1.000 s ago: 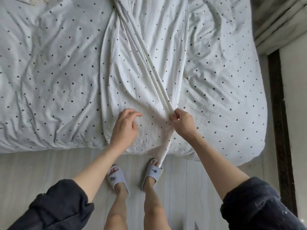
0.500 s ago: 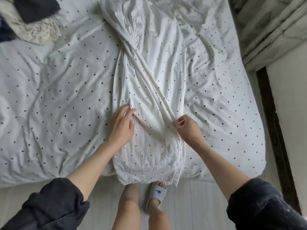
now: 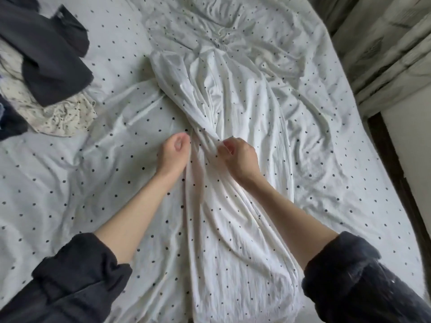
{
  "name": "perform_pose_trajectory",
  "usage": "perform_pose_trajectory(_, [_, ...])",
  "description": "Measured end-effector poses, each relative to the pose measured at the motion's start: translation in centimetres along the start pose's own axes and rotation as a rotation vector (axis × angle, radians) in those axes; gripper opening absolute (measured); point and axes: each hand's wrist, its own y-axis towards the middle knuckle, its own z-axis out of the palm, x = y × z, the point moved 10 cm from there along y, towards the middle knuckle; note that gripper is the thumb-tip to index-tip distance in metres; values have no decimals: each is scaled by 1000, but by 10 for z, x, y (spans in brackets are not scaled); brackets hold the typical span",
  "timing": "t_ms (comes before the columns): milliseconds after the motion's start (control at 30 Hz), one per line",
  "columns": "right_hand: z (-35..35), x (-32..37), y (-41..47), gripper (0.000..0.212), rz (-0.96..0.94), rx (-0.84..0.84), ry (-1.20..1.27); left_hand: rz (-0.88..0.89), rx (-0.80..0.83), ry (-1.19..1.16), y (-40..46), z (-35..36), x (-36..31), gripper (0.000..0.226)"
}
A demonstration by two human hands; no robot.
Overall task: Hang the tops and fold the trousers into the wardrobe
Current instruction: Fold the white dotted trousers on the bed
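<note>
The white dotted trousers (image 3: 235,141) lay lengthwise on the bed (image 3: 58,183), still at the folding step. The right hand (image 3: 240,157) pinched a bunched fold at mid-length; the left hand (image 3: 173,152) also seemed to grip the cloth, though its fingers were hidden. Next up, probably flattening that twist, then folding.

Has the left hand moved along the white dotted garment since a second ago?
Yes. The left hand has moved up the white dotted garment, away from its hem at the bed edge toward the gathered waist; it now sits beside a bunched fold mid-garment.
</note>
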Motion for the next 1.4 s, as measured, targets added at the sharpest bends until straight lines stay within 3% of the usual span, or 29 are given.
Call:
perform_pose_trajectory(100, [-2,5,2,20,-1,63,104,-248,22,-326,36,7,-5,22])
perform_pose_trajectory(233, [3,13,5,27,-57,268,104,-501,76,-627,66,20,-15,21])
perform_pose_trajectory(533, [-11,79,94,39,-334,148,-130,-548,-9,-582,115,-11,-24,17])
perform_pose_trajectory(667, [8,99,132,27,-383,226,-194,-437,-185,-548,145,-46,-32,8])
perform_pose_trajectory(767, [50,95,146,37,-276,538,-327,-312,-207,-489,155,-62,-50,6])
perform_pose_trajectory(833, [54,88,149,41,-184,619,-201,-229,-184,-444,156,-59,-66,12])
perform_pose_trajectory(933, [12,73,164,34,22,446,322,-67,-190,-342,158,-47,-106,19])
perform_pose_trajectory(1033, [-30,36,169,37,140,343,536,111,-175,-205,160,-15,-157,25])
perform_pose_trajectory(1133, [-56,-4,161,35,278,350,734,227,-51,-101,160,43,-201,9])
perform_pose_trajectory(1267, [-68,-48,145,45,376,437,755,194,357,-48,148,136,-217,27])
perform_pose_trajectory(1400, [-75,-77,143,32,439,309,620,268,295,95,138,140,-191,28])
